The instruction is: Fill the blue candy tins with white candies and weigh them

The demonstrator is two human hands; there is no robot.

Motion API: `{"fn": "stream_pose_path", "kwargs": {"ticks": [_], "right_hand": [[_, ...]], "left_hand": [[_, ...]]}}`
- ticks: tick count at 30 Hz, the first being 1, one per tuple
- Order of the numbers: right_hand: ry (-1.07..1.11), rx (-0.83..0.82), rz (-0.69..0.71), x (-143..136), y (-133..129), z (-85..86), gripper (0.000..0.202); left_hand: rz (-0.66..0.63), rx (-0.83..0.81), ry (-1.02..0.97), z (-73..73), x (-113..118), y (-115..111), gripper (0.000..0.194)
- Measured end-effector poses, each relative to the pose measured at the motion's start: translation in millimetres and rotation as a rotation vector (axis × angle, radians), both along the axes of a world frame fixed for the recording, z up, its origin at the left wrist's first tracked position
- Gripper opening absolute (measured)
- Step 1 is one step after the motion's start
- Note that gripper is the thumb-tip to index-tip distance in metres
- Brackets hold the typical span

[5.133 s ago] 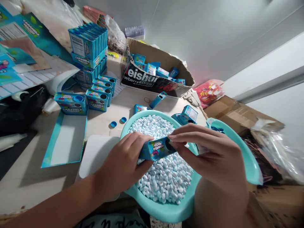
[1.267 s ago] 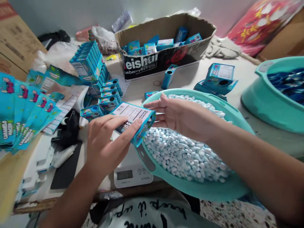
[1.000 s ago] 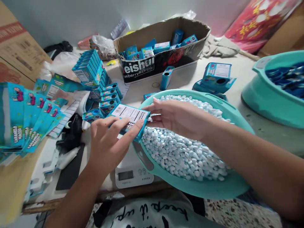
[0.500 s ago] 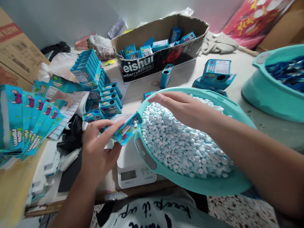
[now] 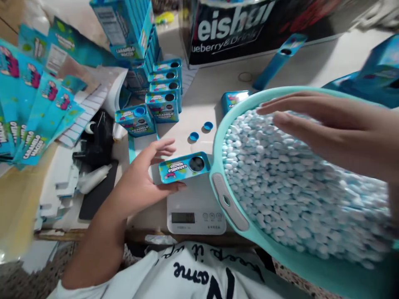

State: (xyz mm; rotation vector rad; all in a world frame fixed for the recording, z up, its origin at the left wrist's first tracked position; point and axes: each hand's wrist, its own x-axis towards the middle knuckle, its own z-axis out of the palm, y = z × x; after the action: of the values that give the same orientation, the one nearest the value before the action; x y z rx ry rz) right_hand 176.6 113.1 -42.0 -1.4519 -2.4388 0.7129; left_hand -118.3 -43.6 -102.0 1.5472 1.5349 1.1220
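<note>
My left hand [image 5: 149, 172] is around a small blue candy box [image 5: 176, 169] above the kitchen scale [image 5: 196, 199], thumb on the near side and some fingers lifted at the far side. The box's round hole faces up, with candies inside it. My right hand [image 5: 327, 118], fingers stretched out and holding nothing, hovers over white and pale blue candies [image 5: 280, 187] in a turquoise basin [image 5: 274, 245]. Two small blue caps [image 5: 201, 131] lie beyond the box. The scale's display is too blurred to read.
Several blue boxes [image 5: 163, 101] stand in a row at the left, beside a taller stack [image 5: 124, 29]. Flat printed pouches [image 5: 34, 112] fan out at far left. A black carton [image 5: 230, 33] is at the back. Other boxes [image 5: 378, 70] lie beyond the basin.
My left hand has turned the candy box from tilted against the basin rim to hole up, over the scale. My right hand has lifted off the candies. The view has moved closer.
</note>
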Motion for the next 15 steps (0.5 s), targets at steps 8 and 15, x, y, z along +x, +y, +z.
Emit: {"fn": "stream_pose_path", "kwargs": {"ticks": [8,15], "right_hand": [[-0.116,0.104,0.256,24,11,-25.3,0.062],[-0.127,0.122,0.241,21,9,-31.3,0.079]], "left_hand": [[0.061,0.223,-0.139,2.2,-5,1,0.088],[0.101,0.264,-0.190,3.4,-2,2,0.067]]}}
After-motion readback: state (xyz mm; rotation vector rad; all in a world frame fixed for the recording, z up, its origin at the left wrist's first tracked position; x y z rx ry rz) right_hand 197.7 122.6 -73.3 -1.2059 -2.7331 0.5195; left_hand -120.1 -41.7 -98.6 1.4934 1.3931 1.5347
